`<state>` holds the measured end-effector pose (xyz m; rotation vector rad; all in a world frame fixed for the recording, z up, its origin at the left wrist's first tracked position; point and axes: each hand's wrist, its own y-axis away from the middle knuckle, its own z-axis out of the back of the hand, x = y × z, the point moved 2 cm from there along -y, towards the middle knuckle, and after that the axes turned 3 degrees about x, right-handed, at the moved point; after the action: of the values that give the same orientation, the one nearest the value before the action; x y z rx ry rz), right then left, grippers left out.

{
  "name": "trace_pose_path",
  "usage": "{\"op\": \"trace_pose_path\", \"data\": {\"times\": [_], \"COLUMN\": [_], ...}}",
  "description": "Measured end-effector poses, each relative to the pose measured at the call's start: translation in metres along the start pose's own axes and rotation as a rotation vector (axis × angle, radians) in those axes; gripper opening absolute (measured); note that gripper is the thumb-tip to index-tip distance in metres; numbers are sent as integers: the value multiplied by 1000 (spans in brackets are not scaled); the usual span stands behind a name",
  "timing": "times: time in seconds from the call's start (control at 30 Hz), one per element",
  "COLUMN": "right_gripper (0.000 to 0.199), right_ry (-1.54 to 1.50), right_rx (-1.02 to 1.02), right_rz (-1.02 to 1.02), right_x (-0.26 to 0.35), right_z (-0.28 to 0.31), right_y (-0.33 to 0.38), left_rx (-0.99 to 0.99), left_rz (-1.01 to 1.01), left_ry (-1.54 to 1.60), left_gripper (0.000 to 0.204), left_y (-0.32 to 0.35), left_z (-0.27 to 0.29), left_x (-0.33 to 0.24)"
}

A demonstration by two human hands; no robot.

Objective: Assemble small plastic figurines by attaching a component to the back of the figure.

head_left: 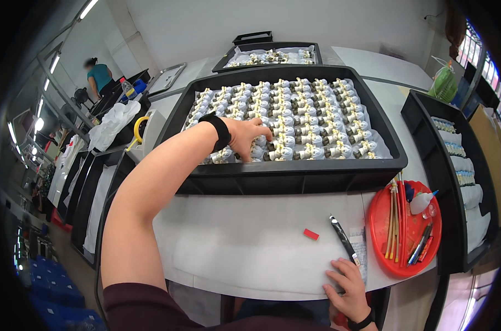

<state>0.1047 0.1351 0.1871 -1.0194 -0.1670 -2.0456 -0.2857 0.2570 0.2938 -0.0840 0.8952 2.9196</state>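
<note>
A large black tray (294,179) holds rows of small figurines (283,124) with white, cream and dark parts, lying on clear plastic. My left hand (245,135), a black band at its wrist, reaches over the near left part of the tray. Its thumb and fingers are apart, just around or above a figurine; contact cannot be made out. My right hand (347,289) rests at the table's near edge with fingers spread and nothing in it. Just beyond its fingertips lies a black pen-like tool (344,239). A small red block (311,234) sits left of that tool.
On the right, a red basin (376,243) holds brushes, pens and a white squeeze bottle (421,203). A black crate (449,220) with wrapped pieces stands beyond it. Another figurine tray (272,66) is at the back. A tape roll (140,128) stands left. A person (99,77) works far left.
</note>
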Motion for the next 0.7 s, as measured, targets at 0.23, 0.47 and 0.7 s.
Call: {"op": "trace_pose_path", "data": {"times": [0.23, 0.47, 0.7], "right_gripper": [29, 28, 27], "right_ry": [-10, 9, 28], "right_rx": [-3, -35, -62], "right_rz": [-29, -12, -6], "right_x": [-1, 5, 11], "right_z": [-6, -9, -12], "right_y": [-1, -1, 5], "left_rx": [78, -39, -242], "left_rz": [83, 37, -90], "left_ry": [-46, 52, 147], "left_gripper": [94, 77, 61], "left_y": [-8, 3, 21], "left_z": [-6, -19, -18], "left_x": [-5, 1, 8]}}
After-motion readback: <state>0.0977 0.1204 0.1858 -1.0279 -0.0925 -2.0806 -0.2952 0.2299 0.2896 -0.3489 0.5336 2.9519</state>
